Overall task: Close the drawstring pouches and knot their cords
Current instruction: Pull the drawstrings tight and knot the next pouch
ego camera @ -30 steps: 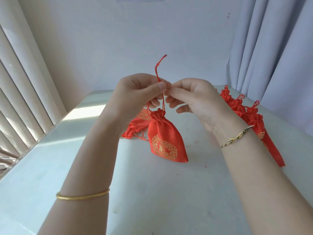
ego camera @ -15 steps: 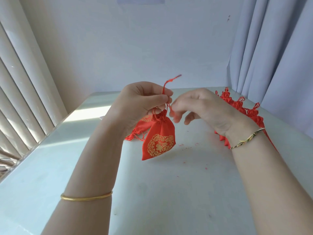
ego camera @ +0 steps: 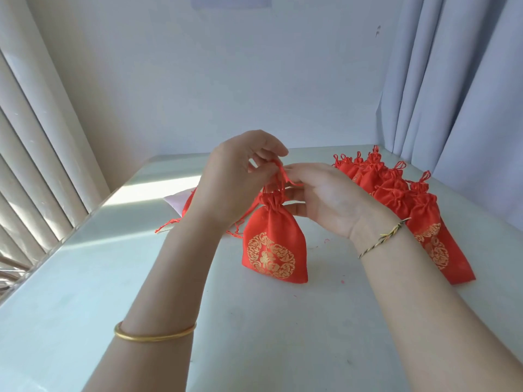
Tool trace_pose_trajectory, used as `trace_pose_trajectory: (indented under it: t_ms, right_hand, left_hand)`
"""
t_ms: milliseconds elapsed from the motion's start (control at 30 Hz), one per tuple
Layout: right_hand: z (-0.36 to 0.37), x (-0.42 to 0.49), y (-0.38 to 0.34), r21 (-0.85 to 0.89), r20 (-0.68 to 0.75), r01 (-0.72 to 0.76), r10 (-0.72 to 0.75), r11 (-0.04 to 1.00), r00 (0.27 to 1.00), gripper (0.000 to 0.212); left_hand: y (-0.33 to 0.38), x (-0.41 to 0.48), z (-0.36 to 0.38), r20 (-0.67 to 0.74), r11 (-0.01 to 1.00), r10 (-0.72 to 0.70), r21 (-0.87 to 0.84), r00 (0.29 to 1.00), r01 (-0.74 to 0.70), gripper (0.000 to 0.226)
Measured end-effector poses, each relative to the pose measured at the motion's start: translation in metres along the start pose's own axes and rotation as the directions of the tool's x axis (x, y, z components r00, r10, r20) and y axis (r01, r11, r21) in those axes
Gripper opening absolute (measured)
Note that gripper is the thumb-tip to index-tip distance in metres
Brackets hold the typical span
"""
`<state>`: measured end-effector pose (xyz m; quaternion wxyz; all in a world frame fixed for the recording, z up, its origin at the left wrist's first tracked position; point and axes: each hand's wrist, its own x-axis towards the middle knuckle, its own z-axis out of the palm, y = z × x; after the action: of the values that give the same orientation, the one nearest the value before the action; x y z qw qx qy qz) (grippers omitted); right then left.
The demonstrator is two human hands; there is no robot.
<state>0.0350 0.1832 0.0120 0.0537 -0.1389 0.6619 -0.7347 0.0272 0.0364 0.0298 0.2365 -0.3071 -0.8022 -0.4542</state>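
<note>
A pale table (ego camera: 85, 278) bears a row of tied pouches (ego camera: 424, 222) and, farther left, loose pouches (ego camera: 189, 206).

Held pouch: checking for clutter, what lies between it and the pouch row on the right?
In the head view, the right hand and bare table lie between.

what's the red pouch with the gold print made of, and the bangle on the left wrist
Red pouch with gold print: looks like satin-type woven fabric, given its soft sheen and gathered neck folds; the print seems metallic gold. Gold bangle: probably polished metal, smooth with bright highlights.
</note>
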Motion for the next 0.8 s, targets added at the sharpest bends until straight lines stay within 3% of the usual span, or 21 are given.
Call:
trace_pose_trajectory:
  t_ms: [100,267,500,800]
  right_hand:
    - [0.001,0.000,0.000,0.015,-0.002,0.018,-0.018,1.000,1.000,0.019]
    - [0.004,0.005,0.001,-0.016,-0.123,0.044,-0.045,0.999,0.991,0.018]
    - [-0.005,0.003,-0.002,-0.017,-0.347,0.083,-0.084,0.996,0.934,0.030]
    - [-0.014,0.001,0.001,0.051,-0.510,0.032,-0.002,0.998,0.860,0.031]
  left_hand:
    - [-0.001,0.000,0.002,-0.030,1.000,0.003,-0.017,1.000,-0.003,0.029]
    - [-0.007,0.001,0.001,-0.046,0.998,-0.018,-0.066,0.999,0.015,0.024]
    - [-0.015,0.002,-0.005,-0.045,0.962,-0.242,-0.140,0.969,0.233,0.011]
    - [-0.016,0.001,-0.014,-0.004,0.910,-0.405,-0.101,0.914,0.403,0.030]
